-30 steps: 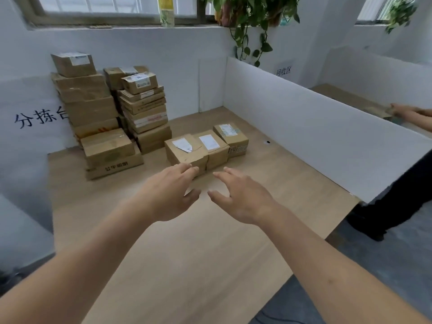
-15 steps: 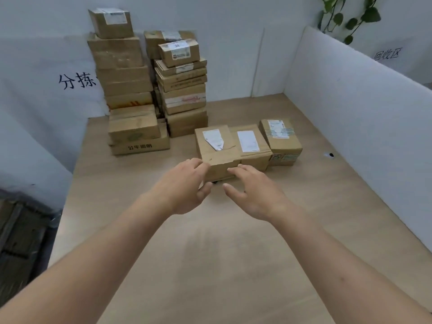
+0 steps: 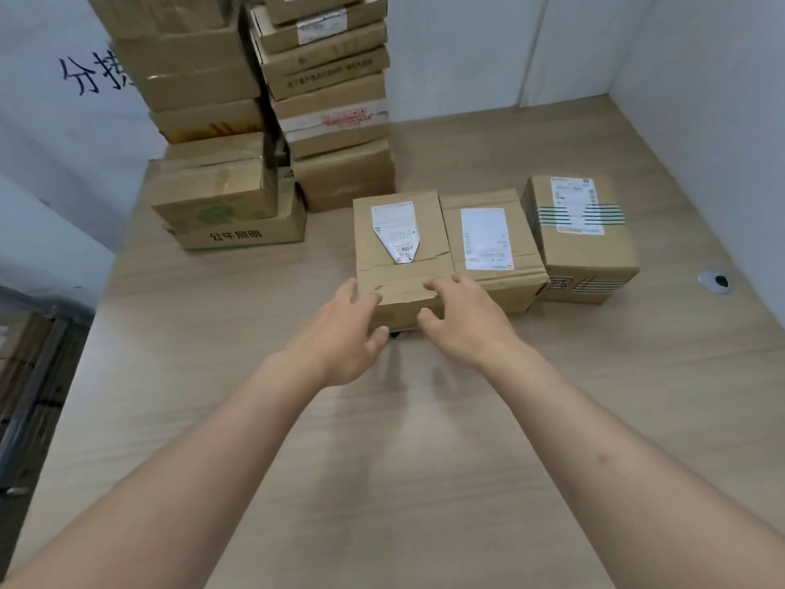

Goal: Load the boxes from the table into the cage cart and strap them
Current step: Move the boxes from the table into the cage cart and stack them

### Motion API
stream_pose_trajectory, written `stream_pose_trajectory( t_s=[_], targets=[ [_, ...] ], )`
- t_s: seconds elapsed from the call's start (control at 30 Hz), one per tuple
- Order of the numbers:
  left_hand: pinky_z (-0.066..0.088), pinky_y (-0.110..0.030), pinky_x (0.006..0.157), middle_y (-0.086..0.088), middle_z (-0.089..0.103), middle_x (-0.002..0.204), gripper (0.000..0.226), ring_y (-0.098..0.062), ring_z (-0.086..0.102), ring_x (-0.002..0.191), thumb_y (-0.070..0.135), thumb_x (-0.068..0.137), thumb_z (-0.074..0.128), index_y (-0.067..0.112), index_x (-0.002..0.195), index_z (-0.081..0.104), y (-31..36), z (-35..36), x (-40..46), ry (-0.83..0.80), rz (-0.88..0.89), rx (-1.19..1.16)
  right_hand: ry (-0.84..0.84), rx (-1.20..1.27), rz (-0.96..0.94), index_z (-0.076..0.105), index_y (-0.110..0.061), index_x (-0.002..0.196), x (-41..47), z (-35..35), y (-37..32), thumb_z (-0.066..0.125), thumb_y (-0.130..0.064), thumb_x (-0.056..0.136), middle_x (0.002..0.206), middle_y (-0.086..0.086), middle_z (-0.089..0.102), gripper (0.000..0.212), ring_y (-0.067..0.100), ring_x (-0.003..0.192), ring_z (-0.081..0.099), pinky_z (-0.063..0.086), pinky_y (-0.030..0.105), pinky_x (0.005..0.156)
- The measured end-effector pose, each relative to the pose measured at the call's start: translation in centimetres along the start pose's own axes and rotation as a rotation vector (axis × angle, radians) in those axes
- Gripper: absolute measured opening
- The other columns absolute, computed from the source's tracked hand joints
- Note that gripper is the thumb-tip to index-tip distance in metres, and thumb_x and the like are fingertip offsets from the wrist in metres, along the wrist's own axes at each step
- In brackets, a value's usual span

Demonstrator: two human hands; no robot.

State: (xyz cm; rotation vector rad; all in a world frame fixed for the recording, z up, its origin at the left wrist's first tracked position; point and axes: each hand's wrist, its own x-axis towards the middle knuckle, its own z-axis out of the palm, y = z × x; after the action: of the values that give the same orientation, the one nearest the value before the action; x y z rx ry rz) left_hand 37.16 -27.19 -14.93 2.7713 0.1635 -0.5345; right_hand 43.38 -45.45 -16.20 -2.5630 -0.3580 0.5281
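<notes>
Fronting both hands (image 3: pixel 408 329), nearest box (image 3: pixel 401 257)

One view only, worn on the head, so we're looking forward and steeply down over the person's own forearms onto the wooden worktop (image 3: pixel 424 482). The wide angle bends the edges: both arms sweep in from the bottom corners and meet near centre. The lens sits close, with the left hand (image 3: pixel 340 333) and right hand (image 3: pixel 463 320) mid-frame and the nearest box (image 3: pixel 403 248) just beyond them. The stacked boxes (image 3: pixel 255 99) run out of the top of the frame, white partition walls (image 3: pixel 701 99) close off the right, and the floor shows past the worktop's left edge.
</notes>
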Motion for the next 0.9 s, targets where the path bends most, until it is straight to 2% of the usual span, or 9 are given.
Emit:
stream_pose_trajectory(
  t_s=[0.1,0.17,0.23,0.3,0.43,0.6,0.7,0.8,0.9],
  targets=[
    [0.030,-0.039,0.118,-0.017,0.002,0.172,0.058,-0.032,0.025,0.155,0.042,0.106,0.051,0.027,0.159,0.034,-0.2,0.8,2.0,-0.024,-0.066,-0.120,0.023,0.094,0.040,0.053,-0.024,0.147,1.2,1.3,0.3,0.057,-0.036,0.098,0.146,0.005,0.049,0.051,0.026,0.132,0.050,0.042,0.037,0.107],
    [0.031,-0.036,0.115,-0.020,0.015,0.169,0.052,-0.032,0.026,0.154,0.040,0.104,0.054,0.028,0.153,0.042,-0.7,1.4,3.0,-0.021,-0.070,-0.190,0.065,0.155,0.056,0.057,-0.024,0.142,1.5,2.0,0.4,0.060,-0.034,0.095,0.143,0.003,0.050,0.049,0.026,0.130,0.051,0.041,0.035,0.109],
    [0.034,-0.029,0.099,-0.013,0.037,0.156,0.044,-0.031,0.043,0.141,0.037,0.102,0.057,0.026,0.144,0.051,-1.1,2.0,3.4,0.030,-0.063,-0.241,0.107,0.239,0.080,0.061,-0.026,0.137,1.6,2.4,0.5,0.065,-0.034,0.089,0.136,0.002,0.051,0.048,0.027,0.126,0.053,0.042,0.036,0.110],
    [0.035,-0.026,0.095,-0.006,0.045,0.142,0.049,-0.027,0.054,0.126,0.036,0.101,0.059,0.025,0.147,0.050,-1.5,2.5,3.3,0.084,-0.068,-0.292,0.144,0.335,0.114,0.061,-0.031,0.133,1.5,2.4,0.4,0.069,-0.036,0.085,0.126,0.000,0.049,0.050,0.026,0.118,0.055,0.044,0.033,0.106],
    [0.043,-0.036,0.104,-0.006,0.038,0.128,0.068,-0.026,0.054,0.107,0.046,0.099,0.059,0.044,0.159,0.027,-2.9,2.8,1.9,0.104,-0.140,-0.372,0.142,0.437,0.142,0.059,-0.037,0.133,0.2,2.4,0.5,0.074,-0.037,0.081,0.118,0.000,0.051,0.055,0.013,0.109,0.053,0.037,0.020,0.093],
    [0.040,-0.034,0.096,-0.004,0.039,0.117,0.074,-0.028,0.051,0.106,0.061,0.098,0.056,0.066,0.154,0.010,-5.3,4.5,-1.0,-0.002,-0.176,-0.331,0.037,0.296,0.107,0.044,-0.050,0.144,-2.1,5.4,1.4,0.069,-0.059,0.083,0.113,-0.001,0.047,0.066,0.020,0.111,0.055,0.047,0.033,0.100],
    [0.036,-0.028,0.102,-0.003,0.037,0.132,0.077,-0.023,0.048,0.119,0.058,0.097,0.060,0.059,0.158,0.013,-5.7,6.0,-1.6,0.039,-0.157,-0.406,0.026,0.191,0.010,0.032,-0.051,0.152,-2.2,7.1,1.4,0.064,-0.061,0.088,0.127,0.001,0.043,0.072,0.026,0.124,0.053,0.048,0.041,0.104],
    [0.030,-0.023,0.107,-0.003,0.039,0.152,0.085,-0.018,0.041,0.140,0.050,0.096,0.067,0.043,0.163,0.017,-5.7,7.0,-1.8,0.071,-0.087,-0.464,0.001,0.244,-0.057,0.026,-0.042,0.160,-2.4,8.1,1.1,0.064,-0.056,0.092,0.146,0.001,0.039,0.079,0.022,0.135,0.047,0.044,0.039,0.109],
    [0.031,-0.024,0.108,-0.005,0.040,0.153,0.089,-0.018,0.041,0.140,0.049,0.094,0.069,0.036,0.165,0.017,-5.5,7.2,-2.7,0.103,-0.074,-0.462,0.042,0.232,-0.068,0.022,-0.032,0.163,-3.4,8.2,0.8,0.066,-0.053,0.093,0.150,0.002,0.040,0.085,0.020,0.137,0.044,0.040,0.033,0.108]
  ],
)
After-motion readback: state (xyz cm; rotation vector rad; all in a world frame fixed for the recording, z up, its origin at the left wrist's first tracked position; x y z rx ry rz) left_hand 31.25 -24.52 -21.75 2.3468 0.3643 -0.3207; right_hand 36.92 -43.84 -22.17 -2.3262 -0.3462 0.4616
